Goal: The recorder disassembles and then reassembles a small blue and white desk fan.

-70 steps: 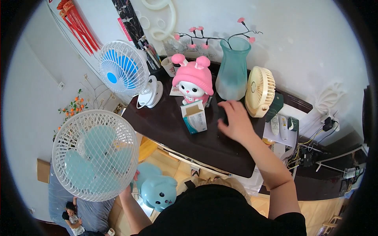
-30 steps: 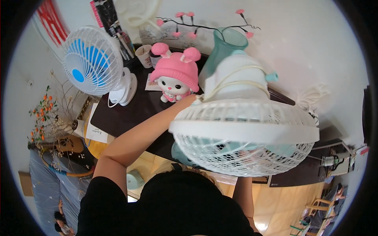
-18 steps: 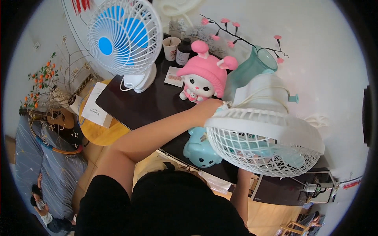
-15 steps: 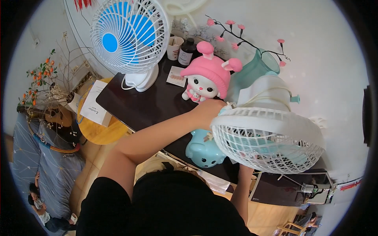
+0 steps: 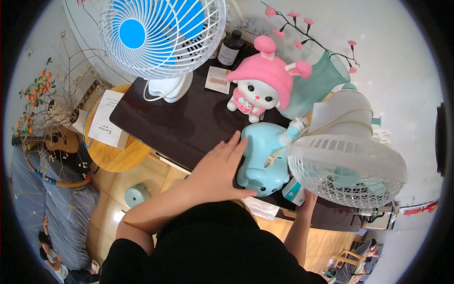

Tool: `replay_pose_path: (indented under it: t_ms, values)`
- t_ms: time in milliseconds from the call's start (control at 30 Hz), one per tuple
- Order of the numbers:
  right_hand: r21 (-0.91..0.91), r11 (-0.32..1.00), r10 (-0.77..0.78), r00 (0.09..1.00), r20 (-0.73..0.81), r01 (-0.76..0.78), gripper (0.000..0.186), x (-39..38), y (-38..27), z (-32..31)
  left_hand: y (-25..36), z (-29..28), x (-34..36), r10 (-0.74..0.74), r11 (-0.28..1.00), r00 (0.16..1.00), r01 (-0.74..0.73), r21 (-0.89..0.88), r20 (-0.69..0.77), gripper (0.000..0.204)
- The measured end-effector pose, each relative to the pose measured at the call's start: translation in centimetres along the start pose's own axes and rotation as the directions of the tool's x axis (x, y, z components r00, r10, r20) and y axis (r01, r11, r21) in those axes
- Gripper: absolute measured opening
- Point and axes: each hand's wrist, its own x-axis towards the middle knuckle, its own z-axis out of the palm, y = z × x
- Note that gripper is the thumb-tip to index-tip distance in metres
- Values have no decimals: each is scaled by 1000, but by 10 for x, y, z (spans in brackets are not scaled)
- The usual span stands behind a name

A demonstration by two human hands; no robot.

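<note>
A white-caged fan (image 5: pixel 347 170) on a light blue animal-shaped base (image 5: pixel 262 161) stands at the near edge of the dark table (image 5: pixel 189 118). Its cage tilts toward me on the right. My left hand (image 5: pixel 222 165) lies flat on the table edge, fingers spread, with the thumb along the base's front. My right hand (image 5: pixel 308 199) reaches up under the cage rim, next to a small white and teal box (image 5: pixel 294 191). The cage hides most of that hand, so its grip is unclear.
Behind the base sit a doll in a pink hat (image 5: pixel 260 87), a teal vase (image 5: pixel 314 87) and a dark bottle (image 5: pixel 231 47). A blue-bladed white fan (image 5: pixel 161 33) stands at the far left. Lower left are a round wooden side table (image 5: pixel 111 156) and a guitar (image 5: pixel 52 139).
The white-caged fan has come down and to the right, and its blue base now rests on the table. My left hand has gone from the fan to the table beside the base.
</note>
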Motion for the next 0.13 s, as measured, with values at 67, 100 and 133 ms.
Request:
replay_pose_path:
  t_ms: [67,100,133]
  values:
    - [84,990,118,990,-81,-111,63,-8,-6,15,4,8,-4,26,999,993,-23,-27,117,116]
    - [48,983,183,964,-192,-177,66,-19,-17,38,1,16,-6,16,999,986,-20,26,168,120]
    - [98,993,74,995,-66,-67,67,-14,-8,32,-1,17,-6,27,999,983,-31,20,179,120]
